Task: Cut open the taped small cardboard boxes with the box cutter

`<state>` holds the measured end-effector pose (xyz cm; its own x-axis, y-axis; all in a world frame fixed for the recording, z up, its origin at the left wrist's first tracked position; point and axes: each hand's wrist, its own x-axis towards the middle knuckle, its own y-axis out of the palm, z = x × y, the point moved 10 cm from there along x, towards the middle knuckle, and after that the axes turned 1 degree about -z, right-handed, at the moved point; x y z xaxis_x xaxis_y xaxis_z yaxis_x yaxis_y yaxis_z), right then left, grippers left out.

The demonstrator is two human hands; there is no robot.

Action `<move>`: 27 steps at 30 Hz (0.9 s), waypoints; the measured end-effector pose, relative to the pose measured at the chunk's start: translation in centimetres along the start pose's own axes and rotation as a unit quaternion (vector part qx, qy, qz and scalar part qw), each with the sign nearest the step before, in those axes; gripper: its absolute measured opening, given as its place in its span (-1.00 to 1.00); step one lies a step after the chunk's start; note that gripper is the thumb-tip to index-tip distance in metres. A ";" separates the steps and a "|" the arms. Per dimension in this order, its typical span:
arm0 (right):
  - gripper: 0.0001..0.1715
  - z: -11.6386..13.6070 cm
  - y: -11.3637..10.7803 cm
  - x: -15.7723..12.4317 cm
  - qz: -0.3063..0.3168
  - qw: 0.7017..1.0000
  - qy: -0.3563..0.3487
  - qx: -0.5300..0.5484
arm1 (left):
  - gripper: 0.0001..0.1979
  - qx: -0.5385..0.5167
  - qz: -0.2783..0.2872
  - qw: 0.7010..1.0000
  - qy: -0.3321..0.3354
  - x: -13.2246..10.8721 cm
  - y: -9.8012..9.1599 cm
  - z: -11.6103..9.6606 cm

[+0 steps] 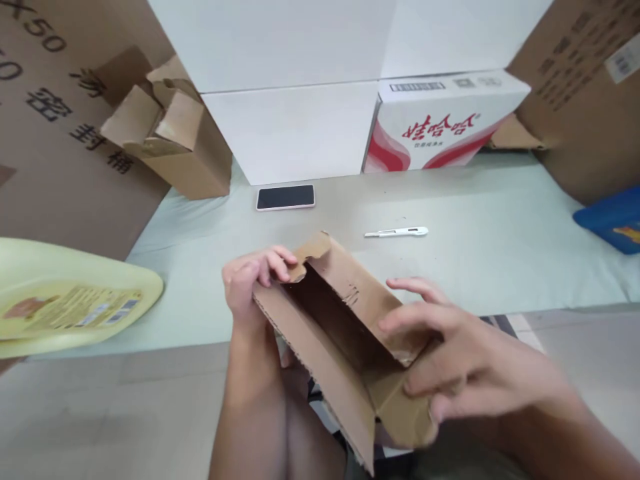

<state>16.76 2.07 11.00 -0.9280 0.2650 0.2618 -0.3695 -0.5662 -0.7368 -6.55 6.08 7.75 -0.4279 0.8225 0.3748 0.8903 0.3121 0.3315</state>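
An opened brown cardboard box point(320, 327) is tilted in front of me, its long flaps spread and its dark inside showing. My left hand point(257, 277) grips the far-left end, fingers curled over a small torn flap. At the near-right end, my right hand point(450, 353) has its thumb and a finger pinched on the end flap, while its upper fingers reach over the long side flap. Beyond the box, a white utility knife point(397, 232) lies on the pale green cloth point(200, 233). A phone point(285, 197) with a dark screen rests left of the knife.
A second opened carton point(190, 143) stands at the back left. White boxes point(285, 130) and a red-and-white printed box point(430, 130) line the back. Big cardboard cartons flank both sides. A yellow bottle point(75, 297) lies at left, a blue package point(613, 217) at right.
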 end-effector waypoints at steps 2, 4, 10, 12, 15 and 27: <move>-0.81 1.3 0.4 -0.6 0.033 0.996 0.036 -0.079 | -0.49 0.023 -0.023 0.999 0.020 0.2 -0.2 -0.1; -0.76 1.8 0.6 -1.3 0.034 0.985 0.085 -0.147 | -0.52 0.023 -0.044 0.998 0.036 0.3 -0.5 -0.2; -0.52 1.0 -0.5 -3.5 -0.063 0.942 0.156 -0.289 | -0.62 -0.002 -0.171 0.985 0.028 0.0 -2.6 0.2; -0.41 -0.2 -1.7 -4.2 -0.099 0.922 0.189 -0.323 | -0.66 -0.009 -0.201 0.979 0.025 -0.2 -3.2 0.2; -0.39 -1.2 -2.5 -4.1 -0.120 0.923 0.189 -0.312 | -0.65 0.010 -0.192 0.981 0.035 -0.3 -3.0 0.0; -0.22 -3.4 -2.2 -3.3 -0.072 0.931 0.208 -0.292 | -0.59 0.062 -0.093 0.989 0.095 0.1 -1.7 -1.0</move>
<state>20.83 5.04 9.63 -0.7271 0.6538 0.2097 -0.2875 -0.0125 -0.9577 -8.26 5.19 8.11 -0.5978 0.6442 0.4770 0.8001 0.5159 0.3060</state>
